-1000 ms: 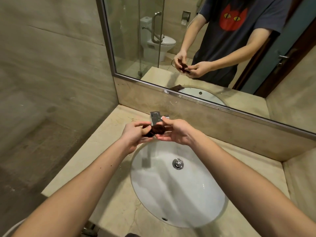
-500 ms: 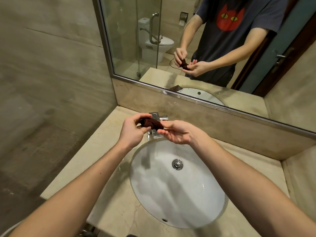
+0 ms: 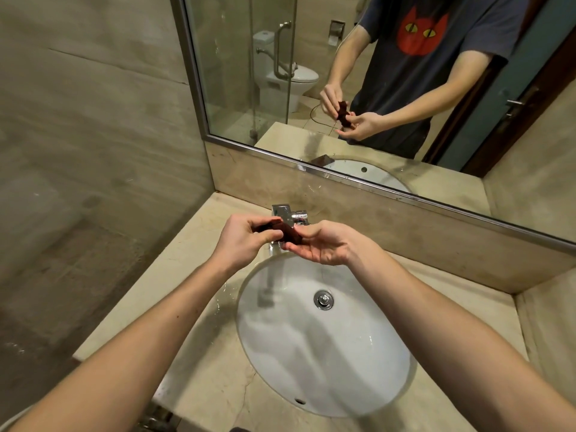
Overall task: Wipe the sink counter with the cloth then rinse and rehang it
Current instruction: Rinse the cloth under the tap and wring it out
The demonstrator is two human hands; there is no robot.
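Observation:
A small dark brown cloth is held between both hands over the back rim of the white oval sink. My left hand pinches its left end with thumb and fingers. My right hand lies palm up with its fingertips on the cloth's right end. The cloth looks stretched into a short twisted strip. It hides part of the chrome faucet right behind it. The beige stone counter surrounds the sink.
A large mirror runs above the backsplash and reflects a person holding the cloth. A tiled wall closes the left side, another wall the right. The sink drain is chrome. Water glistens on the counter left of the basin.
The balled cloth has been pulled out into a short strip between the hands. Both hands rose slightly, away from the basin.

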